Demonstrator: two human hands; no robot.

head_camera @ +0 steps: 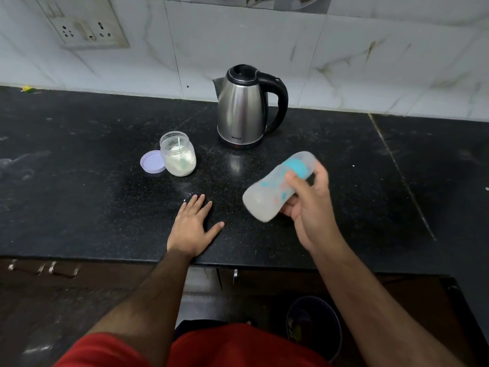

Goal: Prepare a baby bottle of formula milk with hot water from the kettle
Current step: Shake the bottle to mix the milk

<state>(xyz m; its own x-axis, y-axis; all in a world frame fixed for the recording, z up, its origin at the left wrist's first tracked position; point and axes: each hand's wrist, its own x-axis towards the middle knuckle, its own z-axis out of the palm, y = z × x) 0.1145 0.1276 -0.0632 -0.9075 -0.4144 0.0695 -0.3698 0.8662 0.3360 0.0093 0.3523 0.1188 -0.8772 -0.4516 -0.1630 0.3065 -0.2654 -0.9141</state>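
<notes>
While the right hand [307, 205] curls its fingers [293, 181] round the tilted, blurred baby bottle [277, 186] above the tabletop [79, 207] near its front edge, cap end angled toward the kettle [242, 109], the left hand [191, 226] lies flat, holding nothing.

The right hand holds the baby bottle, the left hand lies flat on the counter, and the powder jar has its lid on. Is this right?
Not quite. The head view shows the powder jar open; its lid lies on the counter beside it. The right hand does hold the baby bottle, and the left hand lies flat.
</notes>
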